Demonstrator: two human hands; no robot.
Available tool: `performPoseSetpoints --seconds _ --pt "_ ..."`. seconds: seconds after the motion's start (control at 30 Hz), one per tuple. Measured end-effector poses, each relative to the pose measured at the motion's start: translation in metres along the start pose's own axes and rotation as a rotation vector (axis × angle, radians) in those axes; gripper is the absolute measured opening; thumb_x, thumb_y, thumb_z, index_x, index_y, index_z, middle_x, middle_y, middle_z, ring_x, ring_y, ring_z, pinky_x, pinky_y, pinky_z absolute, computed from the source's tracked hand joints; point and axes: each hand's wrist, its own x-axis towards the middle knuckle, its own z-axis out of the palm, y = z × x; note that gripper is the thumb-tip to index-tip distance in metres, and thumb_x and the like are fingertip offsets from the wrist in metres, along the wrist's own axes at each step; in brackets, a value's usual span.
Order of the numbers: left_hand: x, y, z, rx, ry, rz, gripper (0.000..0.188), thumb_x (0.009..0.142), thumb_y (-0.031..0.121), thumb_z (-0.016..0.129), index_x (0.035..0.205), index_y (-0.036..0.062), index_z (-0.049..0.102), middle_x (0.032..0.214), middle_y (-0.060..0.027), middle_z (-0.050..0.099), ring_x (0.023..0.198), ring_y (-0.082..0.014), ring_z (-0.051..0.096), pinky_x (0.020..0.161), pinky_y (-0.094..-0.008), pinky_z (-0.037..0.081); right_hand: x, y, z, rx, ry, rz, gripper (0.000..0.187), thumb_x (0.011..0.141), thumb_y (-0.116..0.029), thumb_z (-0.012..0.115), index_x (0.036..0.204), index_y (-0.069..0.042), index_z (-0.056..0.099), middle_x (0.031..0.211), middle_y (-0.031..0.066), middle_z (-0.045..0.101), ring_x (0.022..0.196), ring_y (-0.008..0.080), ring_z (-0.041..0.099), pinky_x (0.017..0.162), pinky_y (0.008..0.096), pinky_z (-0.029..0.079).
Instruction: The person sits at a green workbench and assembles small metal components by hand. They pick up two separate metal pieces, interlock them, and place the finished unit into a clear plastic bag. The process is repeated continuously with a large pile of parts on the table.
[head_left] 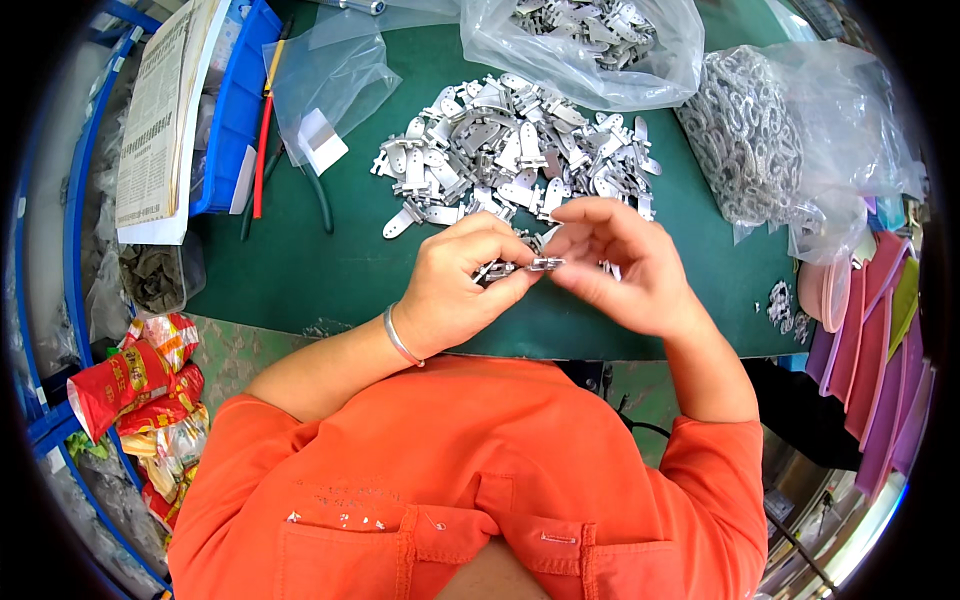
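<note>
My left hand (455, 285) is closed, pinching small silver metal fittings (492, 272) between thumb and fingers. One slim fitting (545, 264) sticks out from its fingertips toward the right. At that fitting's end, the thumb and curled fingers of my right hand (630, 265) close in from the other side. A bit more silver metal shows between the right thumb and fingers; whether it is held or lies behind cannot be made out. Just beyond both hands spreads a loose heap of similar flat, round-ended metal fittings (510, 150) with small holes.
The green table (300, 280) bears a clear bag (590, 80) of fittings at the back and a bag of metal rings (745, 140) at right. Pliers (318, 190), a red rod (264, 160) and a blue bin (225, 130) are left. Purple and pink strips (870, 340) hang at right.
</note>
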Motion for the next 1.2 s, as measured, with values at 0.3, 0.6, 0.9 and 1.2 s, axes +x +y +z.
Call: performPoseSetpoints --seconds 0.3,0.6,0.9,1.2 --pt "0.001 0.002 0.003 -0.012 0.05 0.106 0.014 0.073 -0.005 0.069 0.084 0.0021 0.065 0.085 -0.0087 0.063 0.072 -0.0152 0.059 0.067 -0.0267 0.048 0.001 0.028 -0.001 -1.018 -0.045 -0.182 0.024 0.072 -0.009 0.068 0.095 -0.005 0.063 0.093 0.0063 0.054 0.086 0.0271 0.055 0.071 0.0392 0.046" --pt "0.067 0.025 0.003 -1.261 -0.159 -0.703 0.014 0.087 0.01 0.056 0.099 0.0046 0.054 0.084 -0.0078 0.057 0.058 -0.0111 0.05 0.046 -0.0228 0.037 0.006 0.033 0.002 -1.093 -0.039 -0.289 0.018 0.074 -0.018 0.065 0.089 -0.008 0.062 0.089 0.0054 0.051 0.085 0.024 0.052 0.067 0.0373 0.043" --pt "0.162 0.031 -0.005 -0.95 0.147 -0.409 0.043 0.09 0.014 0.057 0.121 -0.0091 0.04 0.115 -0.0205 0.051 0.114 -0.0326 0.051 0.102 -0.0439 0.04 0.003 0.04 -0.01 -1.026 -0.021 -0.425 0.014 0.074 -0.008 0.066 0.084 -0.007 0.056 0.086 0.0059 0.057 0.084 0.0251 0.056 0.074 0.0362 0.041" --pt "0.033 0.006 0.004 -0.451 -0.003 -0.566 0.017 0.083 0.014 0.072 0.081 0.0032 0.058 0.066 0.0004 0.057 0.053 -0.0049 0.048 0.045 -0.0182 0.037 -0.003 0.035 0.001 -0.591 0.308 -0.353 0.023 0.072 0.004 0.07 0.083 -0.003 0.051 0.08 0.0091 0.059 0.064 0.0212 0.06 0.054 0.0302 0.049"
